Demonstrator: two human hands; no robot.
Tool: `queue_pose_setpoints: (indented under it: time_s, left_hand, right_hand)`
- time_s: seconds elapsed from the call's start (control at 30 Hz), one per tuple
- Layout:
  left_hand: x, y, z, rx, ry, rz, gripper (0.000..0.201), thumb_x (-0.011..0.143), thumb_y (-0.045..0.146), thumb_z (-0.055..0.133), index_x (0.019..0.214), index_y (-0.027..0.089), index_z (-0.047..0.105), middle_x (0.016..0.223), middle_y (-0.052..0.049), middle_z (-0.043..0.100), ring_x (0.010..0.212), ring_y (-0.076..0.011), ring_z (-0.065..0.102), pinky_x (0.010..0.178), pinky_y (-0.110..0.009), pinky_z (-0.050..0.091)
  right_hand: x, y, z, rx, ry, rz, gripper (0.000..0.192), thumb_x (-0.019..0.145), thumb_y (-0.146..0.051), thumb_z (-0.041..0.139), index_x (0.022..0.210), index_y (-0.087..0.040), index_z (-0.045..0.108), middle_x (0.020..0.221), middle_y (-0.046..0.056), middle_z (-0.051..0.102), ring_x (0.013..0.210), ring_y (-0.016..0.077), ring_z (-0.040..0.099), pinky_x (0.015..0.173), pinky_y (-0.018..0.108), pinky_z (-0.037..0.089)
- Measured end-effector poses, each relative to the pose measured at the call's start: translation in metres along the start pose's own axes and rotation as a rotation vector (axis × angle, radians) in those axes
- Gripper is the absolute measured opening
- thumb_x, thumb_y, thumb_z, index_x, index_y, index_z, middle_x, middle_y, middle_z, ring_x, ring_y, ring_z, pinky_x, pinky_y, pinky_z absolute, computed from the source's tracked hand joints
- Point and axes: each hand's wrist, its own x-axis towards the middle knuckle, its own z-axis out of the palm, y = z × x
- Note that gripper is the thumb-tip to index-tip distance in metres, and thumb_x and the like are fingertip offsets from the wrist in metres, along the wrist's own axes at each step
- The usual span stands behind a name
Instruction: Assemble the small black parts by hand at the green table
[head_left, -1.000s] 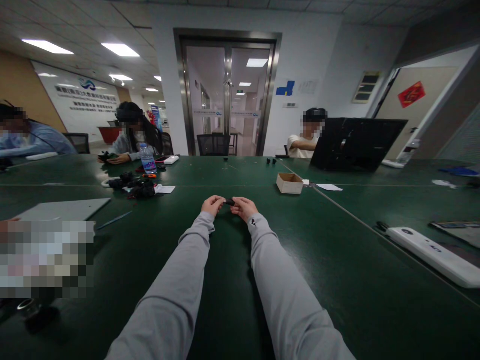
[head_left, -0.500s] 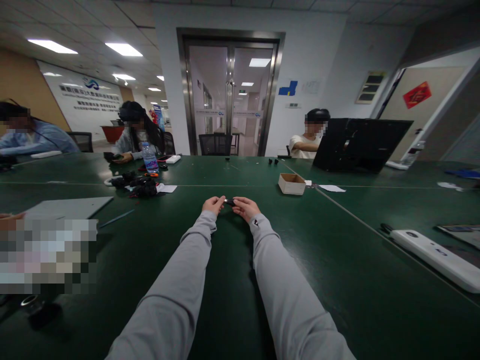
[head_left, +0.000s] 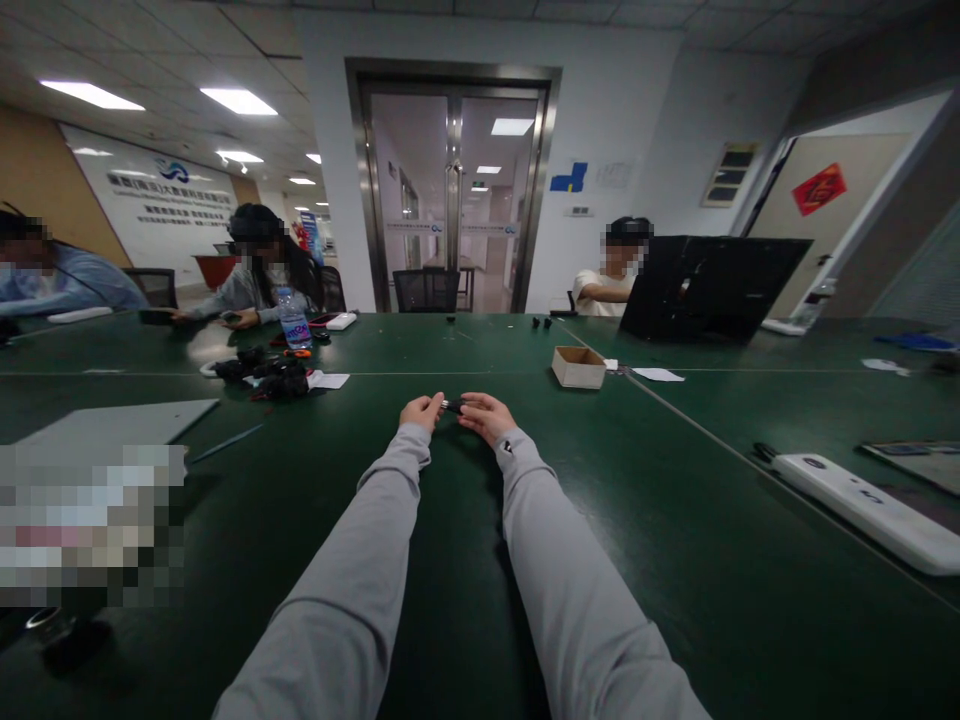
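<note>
Both my arms in grey sleeves reach out over the green table (head_left: 465, 560). My left hand (head_left: 421, 411) and my right hand (head_left: 485, 414) meet at the middle of the table and pinch a small black part (head_left: 453, 405) between their fingertips, one hand at each end. The part is tiny and has a light metallic tip on the left side; its details are too small to make out.
A small open cardboard box (head_left: 578, 367) stands beyond my right hand. A pile of black parts (head_left: 262, 374) and a water bottle (head_left: 294, 321) lie at the back left. A white device (head_left: 862, 506) lies at the right, a grey sheet (head_left: 112, 420) at the left. Three people sit around the table; a black laptop (head_left: 709, 285) stands far right.
My hands stay together on the small black part; the left fingers have shifted slightly on it. The view has wobbled a little.
</note>
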Motion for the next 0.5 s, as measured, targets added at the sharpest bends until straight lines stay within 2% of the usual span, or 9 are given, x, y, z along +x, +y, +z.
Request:
queue_pose_setpoints:
  time_s: [0.27, 0.5]
  left_hand:
    - [-0.0042, 0.007, -0.001, 0.037, 0.002, -0.041, 0.043, 0.071, 0.055, 0.044, 0.053, 0.017, 0.055, 0.046, 0.0, 0.053, 0.037, -0.0094, 0.044, 0.043, -0.023, 0.039]
    - [-0.0052, 0.0092, -0.004, 0.16, 0.0, -0.024, 0.045, 0.072, 0.056, 0.04, 0.051, 0.018, 0.054, 0.046, 0.0, 0.052, 0.041, -0.0113, 0.048, 0.048, -0.024, 0.039]
  right_hand:
    - [0.0003, 0.0008, -0.0011, 0.017, -0.024, 0.008, 0.028, 0.06, -0.001, 0.066, 0.084, -0.016, 0.06, 0.076, 0.001, 0.059, 0.062, 0.012, 0.063, 0.06, 0.023, 0.055]
    - [0.0006, 0.0006, -0.0012, 0.006, -0.036, 0.01, 0.029, 0.059, -0.002, 0.067, 0.083, -0.016, 0.06, 0.077, 0.001, 0.059, 0.063, 0.0113, 0.062, 0.062, 0.024, 0.055]
